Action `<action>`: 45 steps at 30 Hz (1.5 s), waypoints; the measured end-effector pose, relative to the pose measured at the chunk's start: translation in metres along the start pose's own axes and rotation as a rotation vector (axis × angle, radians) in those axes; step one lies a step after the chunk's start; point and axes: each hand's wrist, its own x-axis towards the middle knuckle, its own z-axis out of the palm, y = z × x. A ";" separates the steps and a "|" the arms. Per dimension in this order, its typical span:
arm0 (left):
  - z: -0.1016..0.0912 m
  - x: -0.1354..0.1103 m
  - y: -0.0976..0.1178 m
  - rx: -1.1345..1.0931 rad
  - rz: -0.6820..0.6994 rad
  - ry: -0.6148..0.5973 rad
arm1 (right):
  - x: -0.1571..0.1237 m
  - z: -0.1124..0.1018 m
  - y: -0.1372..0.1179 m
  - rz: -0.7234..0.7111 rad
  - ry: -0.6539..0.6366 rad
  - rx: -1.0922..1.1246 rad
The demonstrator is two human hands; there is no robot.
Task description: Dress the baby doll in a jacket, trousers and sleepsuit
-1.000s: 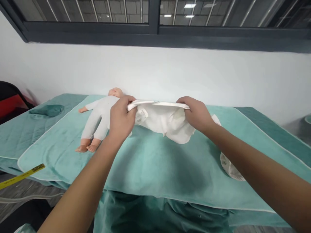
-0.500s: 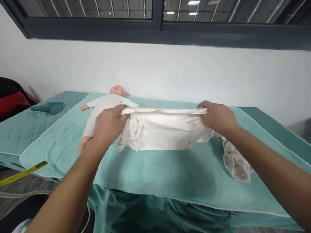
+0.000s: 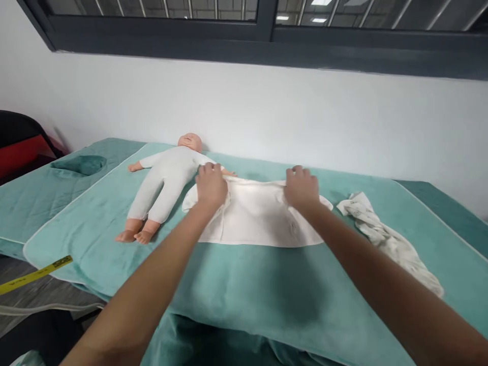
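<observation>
A small white baby shirt (image 3: 259, 213) lies spread on the green cover, its lower edge toward me. My left hand (image 3: 211, 185) is closed on its upper left part, fingertips at the far edge, close to the doll's arm. At the upper right part, my right hand (image 3: 302, 187) grips the cloth the same way. Short sleeves stick out past both hands. The baby doll (image 3: 171, 168) in a white suit lies on its back to the left, head toward the wall. Crumpled at the right is a white printed baby garment (image 3: 389, 239), beside my right forearm.
The green padded cover (image 3: 247, 284) spans the bed, with a folded or hollowed green piece (image 3: 78, 165) at the far left. A red and black bag (image 3: 26, 147) stands beyond it. A yellow strap (image 3: 36, 274) and a pale cable (image 3: 49, 308) hang at the lower left.
The shirt was held up stretched between both hands; now it is down on the cover. My hands have come closer together, uncovering more of the doll and the crumpled garment.
</observation>
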 end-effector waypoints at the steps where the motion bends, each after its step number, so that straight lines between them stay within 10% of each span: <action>1: 0.015 -0.007 0.006 -0.036 0.098 -0.034 | -0.004 0.013 -0.012 -0.097 0.051 0.051; 5: 0.068 -0.026 0.023 -0.156 0.258 -0.308 | -0.013 0.060 -0.048 -0.189 -0.046 0.299; 11: 0.102 -0.004 0.013 -0.145 0.246 -0.241 | -0.002 0.085 -0.050 0.030 -0.064 0.287; 25: 0.098 0.000 0.015 0.092 0.369 -0.014 | 0.004 0.096 -0.041 0.127 0.079 0.323; 45: 0.120 0.008 0.006 0.108 0.322 -0.260 | 0.017 0.126 -0.026 -0.046 -0.014 0.421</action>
